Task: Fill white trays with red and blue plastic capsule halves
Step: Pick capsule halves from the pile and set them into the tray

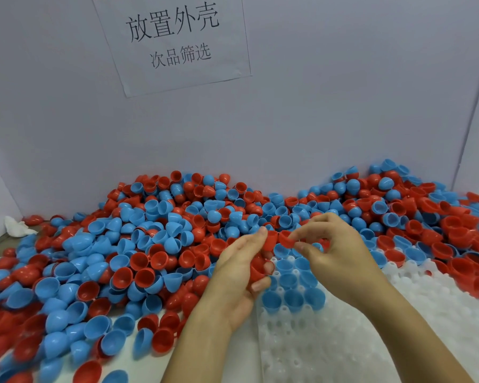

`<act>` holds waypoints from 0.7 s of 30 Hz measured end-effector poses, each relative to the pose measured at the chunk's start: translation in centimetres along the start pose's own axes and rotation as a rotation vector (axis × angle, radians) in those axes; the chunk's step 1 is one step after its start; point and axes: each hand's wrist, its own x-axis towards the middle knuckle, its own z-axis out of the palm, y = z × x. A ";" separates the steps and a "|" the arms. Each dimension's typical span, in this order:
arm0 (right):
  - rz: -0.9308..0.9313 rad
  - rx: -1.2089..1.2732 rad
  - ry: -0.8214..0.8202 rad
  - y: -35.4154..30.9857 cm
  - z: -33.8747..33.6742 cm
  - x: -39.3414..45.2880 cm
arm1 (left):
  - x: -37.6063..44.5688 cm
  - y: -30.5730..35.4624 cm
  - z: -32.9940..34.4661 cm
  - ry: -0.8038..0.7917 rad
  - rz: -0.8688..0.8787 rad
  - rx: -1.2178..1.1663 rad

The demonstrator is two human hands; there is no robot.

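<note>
White tray (343, 341), nearest, lower right: blue halves (292, 295) seated in its far-left pockets. Left hand (241, 272) curled round several red halves (257, 268); right hand (332, 250) pinched one red half (285, 239) above the tray. Mixed red-and-blue pile (155, 239) beyond, against wall bearing paper sign (174, 40)

Showed two bare forearms, with no sleeves reaching into view. Wore nothing on the left hand (239, 269) or the right hand (335, 252). Had short, plain, unpainted fingernails.
</note>
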 end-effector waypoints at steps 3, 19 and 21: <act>0.053 0.022 -0.040 -0.2 -0.4 0.0 | 0.0 -0.3 0.0 -0.068 0.124 0.160; 0.262 -0.756 -0.316 1.5 -1.8 -0.7 | -0.8 0.0 1.1 0.021 0.120 0.180; 0.257 -0.781 -0.325 1.6 -1.0 -0.7 | -0.6 -0.2 1.0 0.022 0.130 0.183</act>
